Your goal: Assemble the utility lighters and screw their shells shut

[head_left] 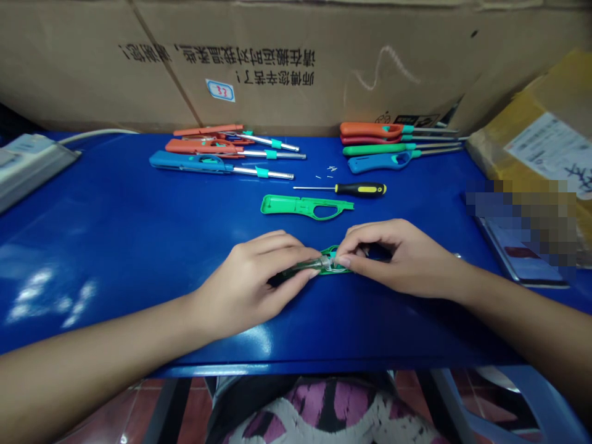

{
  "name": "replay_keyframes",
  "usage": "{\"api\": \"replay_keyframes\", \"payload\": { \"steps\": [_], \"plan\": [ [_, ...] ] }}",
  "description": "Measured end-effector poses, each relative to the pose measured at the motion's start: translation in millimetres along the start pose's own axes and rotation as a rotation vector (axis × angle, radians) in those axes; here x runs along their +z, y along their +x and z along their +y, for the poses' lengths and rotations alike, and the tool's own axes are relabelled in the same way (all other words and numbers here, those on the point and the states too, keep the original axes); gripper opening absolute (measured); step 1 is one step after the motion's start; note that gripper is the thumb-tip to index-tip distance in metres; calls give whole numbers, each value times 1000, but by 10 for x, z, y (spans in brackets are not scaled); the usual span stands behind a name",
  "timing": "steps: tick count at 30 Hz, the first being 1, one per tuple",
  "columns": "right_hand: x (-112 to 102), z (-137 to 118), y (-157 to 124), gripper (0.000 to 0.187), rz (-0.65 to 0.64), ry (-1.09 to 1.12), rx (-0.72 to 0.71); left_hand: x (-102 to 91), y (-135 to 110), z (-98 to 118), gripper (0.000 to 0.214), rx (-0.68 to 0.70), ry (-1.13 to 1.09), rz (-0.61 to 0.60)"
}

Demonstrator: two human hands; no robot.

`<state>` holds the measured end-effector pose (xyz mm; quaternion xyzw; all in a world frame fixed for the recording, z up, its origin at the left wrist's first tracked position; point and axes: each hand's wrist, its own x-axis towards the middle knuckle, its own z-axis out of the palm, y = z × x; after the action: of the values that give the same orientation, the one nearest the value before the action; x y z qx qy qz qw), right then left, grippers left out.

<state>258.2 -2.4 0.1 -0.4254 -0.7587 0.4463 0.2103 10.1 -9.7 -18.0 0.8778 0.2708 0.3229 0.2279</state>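
At the near side of the blue desk (115,246), directly before the seated person, a green half-shell (329,250) lies beneath both hands. Left hand (259,271): thumb and fingers are closed around a dark translucent body (303,267), whose clear end projects toward the right over the half-shell. Right hand (398,256): thumb and index finger are drawn together, pinching a small pale part (333,263) beside that clear end; its exact form is too small to tell.

Just beyond the hands, a second green shell half (281,206) rests apart, its inner side upward and its finger opening toward the right. Behind it lies a black-and-yellow screwdriver (361,190), shaft pointing left. Small loose screws (332,168) are scattered behind the shaft.

Rear left: a blue lighter (187,162) lies in front of orange lighters (198,147), metal tubes directed right. Rear right: another row holds an orange unit (367,129), a red one (358,140) partly covered, a green one (374,150) and a blue one (377,163), tubes likewise directed right.

Along the rear edge stands a cardboard box (277,28) with inverted printing. At the right, a flat dark-edged device (518,253) lies beside a yellow-taped parcel (518,111).
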Motion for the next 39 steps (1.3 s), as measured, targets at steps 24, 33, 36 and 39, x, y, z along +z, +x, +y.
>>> {"api": "replay_keyframes", "payload": {
  "steps": [24, 33, 36, 39],
  "plan": [
    [2, -18, -24, 10, 88, 25, -8, -48, 13, 16, 24, 7, 33, 18],
    [35, 24, -3, 12, 93, 60, -22, -21, 31, 16, 23, 0, 1, 27],
    [35, 23, -12, 13, 94, 63, -26, -16, 33, 28, 23, -3, 4, 39],
    [38, 18, -12, 12, 96, 63, -19, -10, 25, 39, 23, -4, 1, 43]
  ]
}}
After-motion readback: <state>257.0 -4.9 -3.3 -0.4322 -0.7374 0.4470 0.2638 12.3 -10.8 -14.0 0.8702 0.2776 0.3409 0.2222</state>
